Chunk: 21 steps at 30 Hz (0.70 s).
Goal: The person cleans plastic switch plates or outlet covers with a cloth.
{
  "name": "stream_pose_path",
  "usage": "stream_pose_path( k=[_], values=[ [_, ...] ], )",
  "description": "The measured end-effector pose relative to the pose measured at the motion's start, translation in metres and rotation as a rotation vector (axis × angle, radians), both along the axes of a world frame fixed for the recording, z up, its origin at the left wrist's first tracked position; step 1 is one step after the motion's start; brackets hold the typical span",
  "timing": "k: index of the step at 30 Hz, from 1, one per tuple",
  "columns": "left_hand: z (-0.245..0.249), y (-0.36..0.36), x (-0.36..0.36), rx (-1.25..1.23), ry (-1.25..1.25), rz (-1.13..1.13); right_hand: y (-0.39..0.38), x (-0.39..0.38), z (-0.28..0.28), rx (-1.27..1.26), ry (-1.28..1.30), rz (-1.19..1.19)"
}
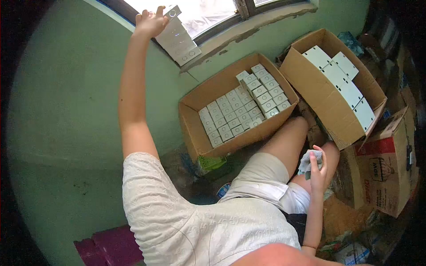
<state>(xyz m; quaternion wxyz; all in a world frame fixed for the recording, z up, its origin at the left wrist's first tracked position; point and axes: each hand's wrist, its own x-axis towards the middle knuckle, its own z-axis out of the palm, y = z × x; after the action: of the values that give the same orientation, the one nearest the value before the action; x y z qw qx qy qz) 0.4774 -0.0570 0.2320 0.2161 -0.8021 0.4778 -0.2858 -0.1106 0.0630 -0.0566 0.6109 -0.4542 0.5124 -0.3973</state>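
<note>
My left hand (152, 22) is up at the window sill, its fingers closed on a small white box (172, 13) at the end of a row of white boxes (179, 42). My right hand (317, 168) is over my knee, fingers curled round a crumpled grey-white cloth (306, 162). In front of me an open cardboard box (191, 137) holds rows of small white boxes (230, 108) with round marks, stacked higher at its right side.
At the right, a second open carton (310, 99) holds larger white boxes (335, 73). A printed carton (384, 170) stands below it. A green basket (212, 163) lies near the first carton. Something purple (113, 248) is at lower left, beside the green wall (66, 111).
</note>
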Motion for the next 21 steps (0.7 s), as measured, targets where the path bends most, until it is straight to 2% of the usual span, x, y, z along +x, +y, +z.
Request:
stream_pose_path(
  k=[1, 2, 3, 6, 10, 12, 15, 17, 18, 19, 21],
  values=[
    [0.002, -0.003, 0.001, 0.090, -0.003, 0.052, 0.001, 0.001, -0.004, 0.004, 0.001, 0.000],
    [0.001, 0.000, 0.002, -0.048, 0.111, 0.060, 0.003, 0.001, -0.008, 0.012, -0.026, 0.029],
    [0.003, 0.002, -0.001, -0.042, 0.111, 0.056, 0.005, 0.000, -0.010, 0.020, -0.053, 0.055],
    [0.011, 0.005, 0.003, 0.070, -0.018, 0.094, 0.003, 0.001, -0.007, 0.030, -0.056, 0.069],
    [0.001, 0.004, 0.008, 0.056, -0.042, 0.130, -0.001, 0.000, -0.009, 0.046, -0.063, 0.043],
    [-0.015, -0.002, 0.010, -0.159, -0.212, -0.301, 0.000, -0.001, -0.013, 0.040, -0.063, 0.069],
    [-0.038, -0.024, -0.018, -0.044, -0.109, -0.318, 0.005, 0.002, -0.019, 0.051, -0.065, 0.108],
    [-0.052, -0.036, -0.030, 0.102, -0.195, -0.431, 0.006, 0.003, -0.018, 0.062, -0.066, 0.127],
    [-0.077, -0.056, 0.014, 0.123, -0.403, -0.513, 0.006, 0.004, -0.017, 0.066, -0.053, 0.139],
    [-0.075, -0.055, 0.008, 0.118, -0.403, -0.508, 0.005, 0.004, -0.016, 0.069, -0.039, 0.152],
    [-0.076, -0.054, -0.011, 0.216, -0.293, -0.253, 0.004, 0.007, -0.008, 0.085, -0.038, 0.161]
  ],
)
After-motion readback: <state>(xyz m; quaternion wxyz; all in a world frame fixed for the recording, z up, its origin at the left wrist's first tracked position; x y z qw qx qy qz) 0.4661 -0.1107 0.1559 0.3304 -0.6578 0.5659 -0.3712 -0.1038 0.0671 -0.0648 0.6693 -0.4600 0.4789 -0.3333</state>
